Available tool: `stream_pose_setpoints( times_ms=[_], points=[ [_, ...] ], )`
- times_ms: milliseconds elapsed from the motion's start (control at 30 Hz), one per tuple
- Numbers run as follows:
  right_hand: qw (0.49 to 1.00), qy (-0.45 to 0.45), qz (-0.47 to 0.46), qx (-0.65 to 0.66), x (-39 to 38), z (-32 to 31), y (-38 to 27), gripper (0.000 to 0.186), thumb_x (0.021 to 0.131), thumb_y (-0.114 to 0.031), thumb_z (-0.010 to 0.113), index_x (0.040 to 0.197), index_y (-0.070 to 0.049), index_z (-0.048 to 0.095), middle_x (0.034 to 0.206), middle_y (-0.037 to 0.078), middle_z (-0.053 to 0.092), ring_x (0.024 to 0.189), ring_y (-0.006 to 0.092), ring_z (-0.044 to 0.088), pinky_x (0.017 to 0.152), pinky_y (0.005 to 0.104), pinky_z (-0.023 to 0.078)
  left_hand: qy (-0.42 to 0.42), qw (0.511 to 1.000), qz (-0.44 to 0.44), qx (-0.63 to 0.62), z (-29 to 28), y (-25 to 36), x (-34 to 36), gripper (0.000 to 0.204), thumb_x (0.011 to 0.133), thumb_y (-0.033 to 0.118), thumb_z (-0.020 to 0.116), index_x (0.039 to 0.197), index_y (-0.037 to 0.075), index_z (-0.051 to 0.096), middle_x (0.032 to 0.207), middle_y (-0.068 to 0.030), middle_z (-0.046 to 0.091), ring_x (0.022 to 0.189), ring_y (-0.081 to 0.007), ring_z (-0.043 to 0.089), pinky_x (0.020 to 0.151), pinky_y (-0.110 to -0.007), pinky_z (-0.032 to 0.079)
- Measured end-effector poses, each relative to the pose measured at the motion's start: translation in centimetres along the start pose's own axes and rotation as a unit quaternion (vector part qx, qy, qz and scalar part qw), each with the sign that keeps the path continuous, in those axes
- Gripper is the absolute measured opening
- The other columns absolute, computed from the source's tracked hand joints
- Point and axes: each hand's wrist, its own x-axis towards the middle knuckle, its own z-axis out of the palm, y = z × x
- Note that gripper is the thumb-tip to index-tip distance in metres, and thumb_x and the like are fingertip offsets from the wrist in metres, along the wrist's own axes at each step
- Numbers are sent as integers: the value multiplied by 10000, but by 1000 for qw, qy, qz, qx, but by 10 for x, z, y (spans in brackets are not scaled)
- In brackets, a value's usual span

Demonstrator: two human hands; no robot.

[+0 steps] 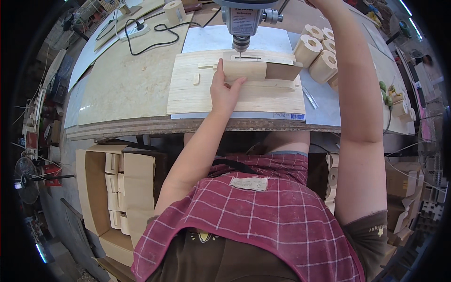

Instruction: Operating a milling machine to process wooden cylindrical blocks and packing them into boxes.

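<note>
Plainly, left hand (pixel 223 92) on wooden block (pixel 251 71); right hand (pixel 321 3) cropped, unclear.

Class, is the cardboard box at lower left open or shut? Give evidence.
Open: the cardboard box has its flaps spread, showing pale wooden pieces inside.

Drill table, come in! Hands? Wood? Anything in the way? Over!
Left hand on wooden piece. Right hand mostly cut off at top edge. Drill bit close by, contact unclear. Small wood block left, not blocking.

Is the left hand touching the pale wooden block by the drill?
Touching. In the head view, the left hand rests its thumb on the wooden block.
</note>
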Motion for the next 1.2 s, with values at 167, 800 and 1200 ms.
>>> stream_pose_setpoints(
  times_ms=[167,800,1200],
  points=[
    [1000,-6,-24,1,-20,-9,-10,371,849,-271,412,722,35,581,655,184,570,628,275,551,616,368,424,15,1000,0,7,5,2,-2,785,670,130,726,1327,27,308,993,-114,553,758,-163,537,595,-247,428],
    [977,182,-85,69,-157,79,13,58,818,-58,551,774,-21,544,612,70,482,526,188,472,466,291,363,12,1000,1,5,2,2,-3,776,668,121,711,1323,20,308,976,-109,528,769,-177,516,626,-261,427],
    [962,231,-140,43,-168,116,48,95,784,-50,574,878,-36,572,787,108,511,629,241,514,550,320,419,14,1000,20,7,6,-1,-1,791,662,127,721,1325,26,302,983,-116,528,773,-186,521,624,-267,434]
  ],
)
